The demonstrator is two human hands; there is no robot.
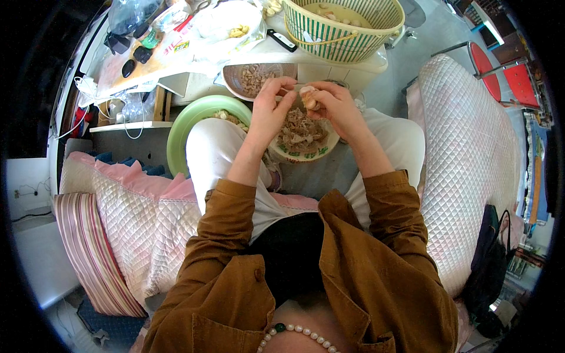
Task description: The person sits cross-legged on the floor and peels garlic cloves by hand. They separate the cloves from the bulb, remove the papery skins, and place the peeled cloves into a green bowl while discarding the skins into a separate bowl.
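Note:
My right hand (337, 108) grips a piece of garlic bulb (310, 98) with brownish-pink skin between thumb and fingers. Just left of it, my left hand (274, 103) has its thumb and forefinger apart; I make out nothing held there. Beneath both hands, between my knees, a patterned bowl (296, 157) holds a heap of dry garlic skins (302, 130). Beyond my left hand, partly under the table edge, a pinkish colander (232, 84) contains many unpeeled-looking cloves (256, 78). A light green basin (176, 141) stands by my left knee, with pale pieces inside, partly hidden by the knee.
On the table (185, 70) ahead stand a green-striped basket (335, 46) with liquid and pale pieces, a knife (281, 40), and a white plastic bag (220, 26) with peeled cloves (239, 31). Quilted covers (468, 167) lie on both sides. Red chairs (521, 84) stand right.

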